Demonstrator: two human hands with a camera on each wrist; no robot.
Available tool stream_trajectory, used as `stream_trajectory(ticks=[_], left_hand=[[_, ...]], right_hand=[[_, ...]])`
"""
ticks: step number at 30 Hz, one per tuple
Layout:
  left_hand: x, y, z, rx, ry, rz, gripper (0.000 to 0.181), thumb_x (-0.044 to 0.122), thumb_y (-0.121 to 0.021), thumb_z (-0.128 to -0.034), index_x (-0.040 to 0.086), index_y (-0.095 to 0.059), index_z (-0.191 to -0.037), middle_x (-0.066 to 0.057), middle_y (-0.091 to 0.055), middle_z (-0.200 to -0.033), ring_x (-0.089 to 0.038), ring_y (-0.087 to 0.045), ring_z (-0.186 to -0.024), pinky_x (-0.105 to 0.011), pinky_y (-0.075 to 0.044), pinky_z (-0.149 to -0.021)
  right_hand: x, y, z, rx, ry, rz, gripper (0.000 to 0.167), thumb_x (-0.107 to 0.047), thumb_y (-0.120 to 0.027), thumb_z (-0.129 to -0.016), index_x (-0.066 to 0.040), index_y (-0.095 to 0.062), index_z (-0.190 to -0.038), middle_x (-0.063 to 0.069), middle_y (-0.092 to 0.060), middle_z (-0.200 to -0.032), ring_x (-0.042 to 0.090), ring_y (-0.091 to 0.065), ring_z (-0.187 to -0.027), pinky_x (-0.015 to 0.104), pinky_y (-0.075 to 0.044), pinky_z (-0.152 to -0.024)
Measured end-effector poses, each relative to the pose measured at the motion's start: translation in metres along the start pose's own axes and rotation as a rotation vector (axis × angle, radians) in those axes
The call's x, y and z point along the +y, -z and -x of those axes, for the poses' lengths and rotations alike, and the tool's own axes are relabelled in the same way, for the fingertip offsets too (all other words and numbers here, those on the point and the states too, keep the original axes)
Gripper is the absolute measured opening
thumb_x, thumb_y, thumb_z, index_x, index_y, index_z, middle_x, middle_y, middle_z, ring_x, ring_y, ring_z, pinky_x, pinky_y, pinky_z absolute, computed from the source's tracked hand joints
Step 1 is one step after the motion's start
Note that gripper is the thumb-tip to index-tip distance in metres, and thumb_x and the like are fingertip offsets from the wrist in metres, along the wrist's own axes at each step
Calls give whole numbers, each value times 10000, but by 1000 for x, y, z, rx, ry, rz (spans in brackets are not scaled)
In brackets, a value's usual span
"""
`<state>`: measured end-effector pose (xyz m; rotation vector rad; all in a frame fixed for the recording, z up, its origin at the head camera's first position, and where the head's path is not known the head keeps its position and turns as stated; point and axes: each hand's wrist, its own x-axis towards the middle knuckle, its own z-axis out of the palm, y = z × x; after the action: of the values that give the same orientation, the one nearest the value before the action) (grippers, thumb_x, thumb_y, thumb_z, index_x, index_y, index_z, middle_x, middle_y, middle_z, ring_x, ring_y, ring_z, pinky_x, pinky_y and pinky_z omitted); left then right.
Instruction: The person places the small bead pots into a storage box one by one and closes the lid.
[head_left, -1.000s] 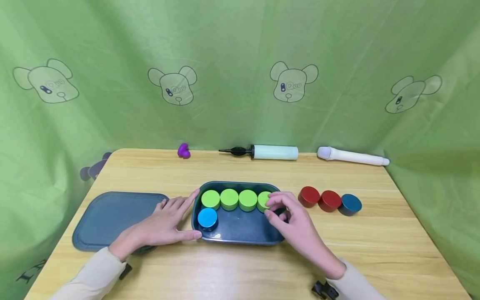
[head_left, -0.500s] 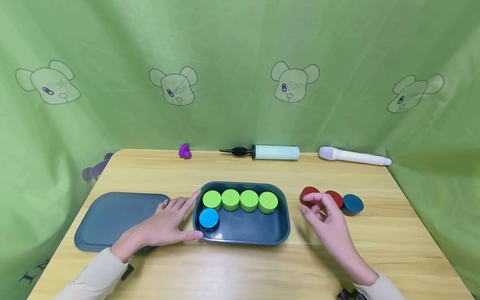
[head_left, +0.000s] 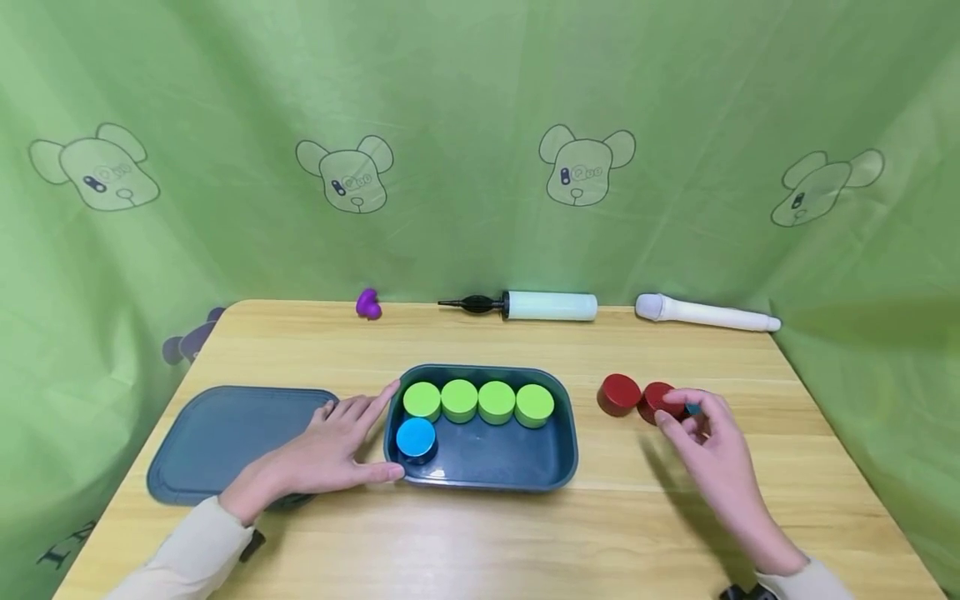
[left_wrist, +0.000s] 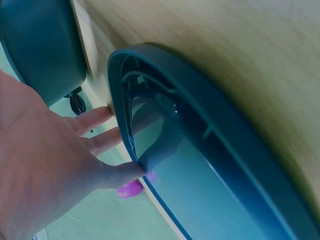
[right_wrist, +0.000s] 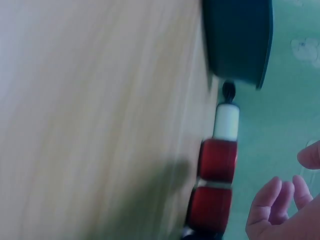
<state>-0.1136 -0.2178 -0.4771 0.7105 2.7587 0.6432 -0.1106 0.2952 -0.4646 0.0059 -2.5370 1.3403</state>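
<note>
A dark blue box [head_left: 502, 457] holds a back row of several green round blocks [head_left: 459, 398] and one bright blue round block [head_left: 416, 438] at its front left. My left hand [head_left: 333, 446] is spread, thumb and index finger at the box's left side. Its other fingertips touch the rim of the dark lid [left_wrist: 215, 100], which lies to the left. My right hand [head_left: 716, 454] hovers at the right, fingers loosely bent and holding nothing. Near its fingertips stand two red round blocks [head_left: 619, 395]; a darker blue round block [head_left: 693, 409] is mostly hidden behind the hand.
Along the table's back edge lie a small purple object [head_left: 368, 304], a hand pump [head_left: 551, 305] with a black nozzle, and a white microphone-shaped stick [head_left: 705, 313]. A green curtain [head_left: 465, 217] hangs behind the wooden table [head_left: 480, 542].
My right hand has moved right from the last green block in the box, past the red blocks to the darker blue one. The left hand has stayed in place.
</note>
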Motion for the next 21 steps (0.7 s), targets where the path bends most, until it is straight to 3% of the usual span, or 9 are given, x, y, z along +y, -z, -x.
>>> stream_trajectory(ticks=[5,8,15,21], left_hand=[[-1,0,-1,2,-2,-1,1134,811,-616,-957,318,-6,-1777,-160,-339,-1732,-423,-311,-1583,-823,-102,-1195],[-1,-1,-1,6,-4,-2,1131,817,-612,-955,339,6,-1774,-155,-342,-1731,-420,-314,-1582,-819,-101,-1198],[0,-2,-1,-2,-6,4,1139,815,-611,-957,308,-5,-1778,-154,-327,-1740,-423,-303,-1587,-818,-92,-1200],[0,-1,0,4,-4,-1,1137,806,-620,-959,307,-8,-1778,-164,-346,-1729,-426,-318,-1580,-819,-101,-1199]], right_hand=[[14,14,-6,25,-40,81,309,-155,-742,-1064,-10,-657,-1324,111,-459,-1082,125,-462,-776,216,-400,-580],[24,22,-10,17,-62,97,336,-167,-733,-1072,5,-636,-1344,104,-447,-1161,115,-469,-779,207,-417,-570],[45,35,-18,-54,-65,159,432,-100,-769,-1027,52,-600,-1395,273,-405,-1398,69,-546,-758,207,-476,-541],[59,38,-27,-125,-78,213,438,-110,-784,-1020,90,-610,-1369,311,-457,-1377,93,-542,-764,222,-485,-558]])
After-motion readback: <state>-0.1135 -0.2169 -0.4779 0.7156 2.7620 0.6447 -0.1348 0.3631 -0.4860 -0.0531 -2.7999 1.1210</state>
